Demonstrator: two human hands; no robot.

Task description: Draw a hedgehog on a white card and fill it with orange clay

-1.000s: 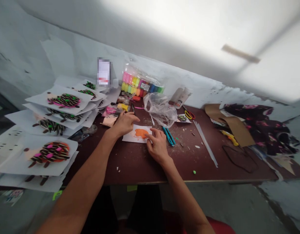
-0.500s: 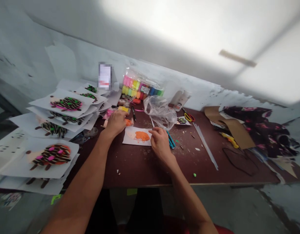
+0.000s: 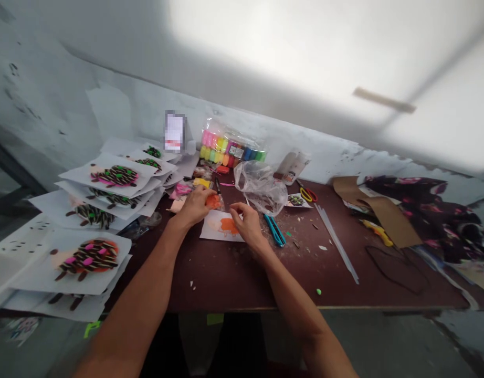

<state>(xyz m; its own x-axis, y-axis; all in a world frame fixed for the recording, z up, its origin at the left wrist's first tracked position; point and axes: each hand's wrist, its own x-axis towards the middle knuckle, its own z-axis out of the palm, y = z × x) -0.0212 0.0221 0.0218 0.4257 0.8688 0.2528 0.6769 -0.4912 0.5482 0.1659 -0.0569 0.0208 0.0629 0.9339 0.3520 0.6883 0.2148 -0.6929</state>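
Paper cards (image 3: 33, 270) lie stacked at far left, each bearing a spiny figure of dark, pink and green modelling clay (image 3: 88, 257), beside the dark brown work table (image 3: 210, 283). Behind them stands a clear bag of bright clay blocks (image 3: 230, 148). At centre, my left hand (image 3: 192, 206) closes on a small orange clay lump (image 3: 213, 201), pinching it just above a white paper card (image 3: 214, 229). That lump looks soft and light, likely to dent under hard pressure and best taken gently by its sides. My right hand (image 3: 248, 223) curls over an orange clay patch (image 3: 229, 226) on the card, though whether it grips anything I cannot tell. To the right lie a crumpled plastic bag (image 3: 261, 188) and teal-handled scissors (image 3: 274, 231), then red-and-yellow scissors (image 3: 308, 195) and a long pale strip (image 3: 336, 244). Brown cardboard (image 3: 395, 220) and dark floral cloth (image 3: 423, 210) close the frame at far right.
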